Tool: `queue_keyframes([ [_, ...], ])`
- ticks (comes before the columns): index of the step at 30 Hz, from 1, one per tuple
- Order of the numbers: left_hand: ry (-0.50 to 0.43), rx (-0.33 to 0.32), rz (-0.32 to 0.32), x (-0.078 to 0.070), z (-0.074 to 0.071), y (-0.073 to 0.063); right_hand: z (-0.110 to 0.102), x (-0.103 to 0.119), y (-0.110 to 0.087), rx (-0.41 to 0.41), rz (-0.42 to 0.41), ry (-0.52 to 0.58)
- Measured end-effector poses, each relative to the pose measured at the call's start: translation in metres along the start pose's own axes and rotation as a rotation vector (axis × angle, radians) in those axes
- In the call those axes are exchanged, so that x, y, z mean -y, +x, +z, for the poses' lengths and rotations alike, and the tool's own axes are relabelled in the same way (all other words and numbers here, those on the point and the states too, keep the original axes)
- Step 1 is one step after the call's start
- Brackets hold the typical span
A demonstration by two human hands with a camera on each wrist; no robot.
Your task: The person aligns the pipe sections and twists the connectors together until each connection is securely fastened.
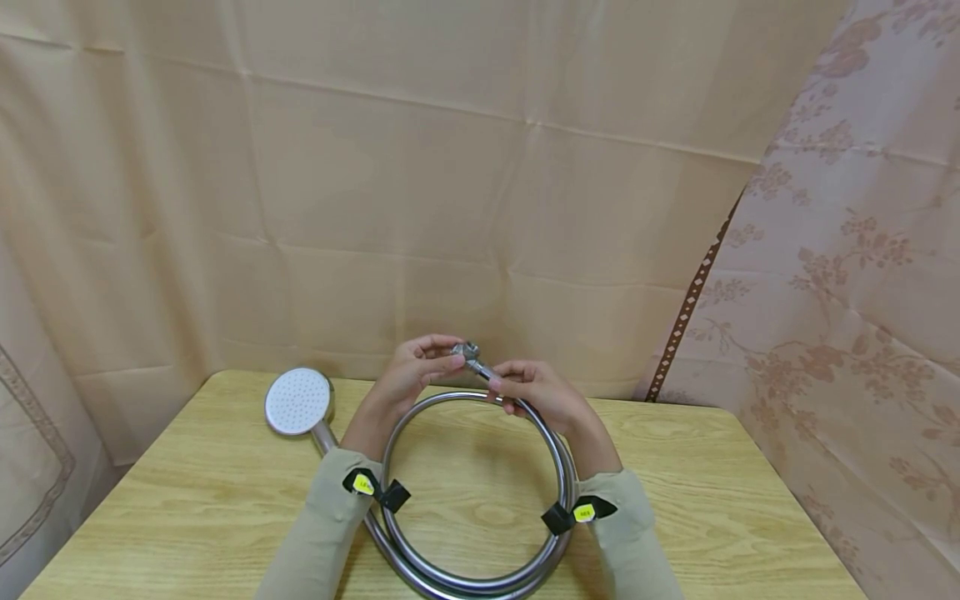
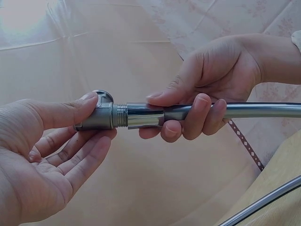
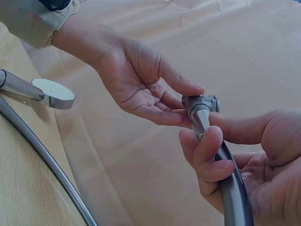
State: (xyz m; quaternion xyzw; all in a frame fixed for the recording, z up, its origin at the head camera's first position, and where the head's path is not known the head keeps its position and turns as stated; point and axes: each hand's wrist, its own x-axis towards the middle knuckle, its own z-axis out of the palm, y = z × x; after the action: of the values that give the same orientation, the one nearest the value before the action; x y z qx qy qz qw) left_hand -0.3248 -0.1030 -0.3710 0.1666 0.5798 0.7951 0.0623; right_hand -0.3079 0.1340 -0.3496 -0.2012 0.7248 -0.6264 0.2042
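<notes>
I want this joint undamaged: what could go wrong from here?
Bare threads show between the fitting and the nut, so turning them askew might cross-thread them. The left hand pinches the fitting with thumb and fingers, so it could slip. The shower head lies near the table's far edge; a tug on the hose might shift it.

Hose (image 1: 480, 585) cut by head view's bottom edge; showerhead handle (image 1: 324, 435) apparently runs behind left sleeve (image 1: 322, 517); right yellow tag (image 1: 584, 513): lettering unreadably small.
</notes>
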Motion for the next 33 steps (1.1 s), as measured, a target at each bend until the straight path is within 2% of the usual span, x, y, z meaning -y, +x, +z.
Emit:
queue_keyframes([
  [12,-0.009,0.003,0.012,0.0017,0.0008,0.0001,-0.0009,-0.0003,-0.0009,0.024,0.014,-0.010],
  [18,0.009,-0.010,-0.003,0.0004,0.0017,-0.0003,-0.0009,-0.0002,-0.0001,-0.026,0.034,-0.016],
  [26,0.010,-0.017,-0.008,0.0000,0.0008,0.0002,-0.0011,-0.0002,-0.0003,-0.068,-0.022,-0.057],
  [33,0.001,-0.013,-0.002,0.0002,0.0005,0.0003,-0.0017,0.0001,-0.0008,-0.078,-0.027,-0.070],
])
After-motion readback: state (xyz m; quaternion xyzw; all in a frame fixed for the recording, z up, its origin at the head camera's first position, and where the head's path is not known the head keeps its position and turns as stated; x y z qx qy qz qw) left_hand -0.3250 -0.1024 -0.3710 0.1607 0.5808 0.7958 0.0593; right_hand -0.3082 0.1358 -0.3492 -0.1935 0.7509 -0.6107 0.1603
